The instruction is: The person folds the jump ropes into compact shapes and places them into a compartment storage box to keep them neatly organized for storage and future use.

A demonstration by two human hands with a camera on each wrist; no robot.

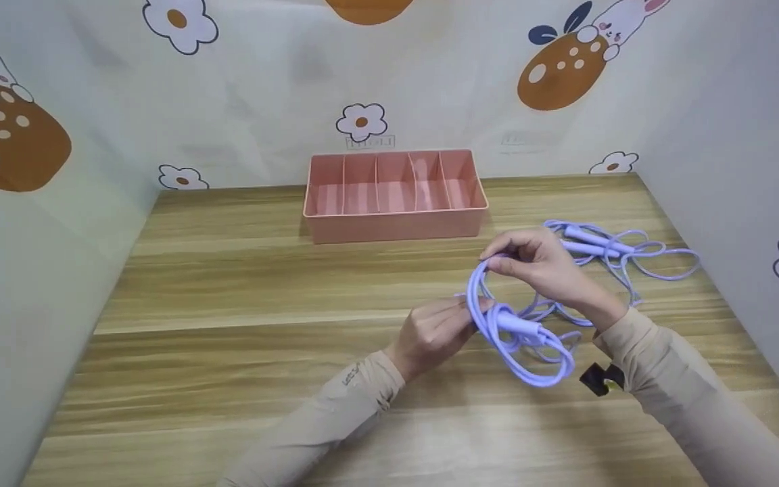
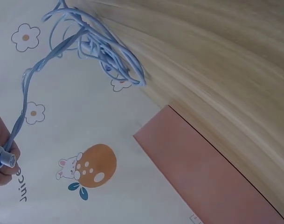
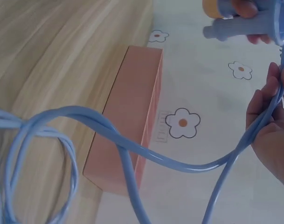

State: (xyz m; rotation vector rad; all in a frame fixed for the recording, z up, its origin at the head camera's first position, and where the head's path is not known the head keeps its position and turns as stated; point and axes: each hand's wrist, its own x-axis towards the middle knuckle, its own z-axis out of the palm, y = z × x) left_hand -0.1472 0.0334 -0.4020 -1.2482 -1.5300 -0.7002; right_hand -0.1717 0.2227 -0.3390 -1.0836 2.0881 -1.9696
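A light purple jump rope (image 1: 481, 294) is coiled in loops between both hands. My left hand (image 1: 433, 331) grips it from the left, by the handles (image 3: 235, 28) seen at the top of the right wrist view. My right hand (image 1: 538, 267) pinches the upper part of the looped cord between thumb and fingers. One handle (image 1: 518, 326) points right, with cord wrapped around it. In the left wrist view, a handle end (image 2: 9, 159) pokes out by the fingers at the left edge. Part of the rope is hidden behind the hands.
A second purple jump rope (image 1: 599, 243) lies loosely on the wooden table (image 1: 227, 304), beyond my right hand. At the back stands a pink box (image 1: 396, 226) divided into several compartments. A small black object (image 1: 596, 379) shows beside the right sleeve. Patterned walls (image 1: 281, 88) enclose the table.
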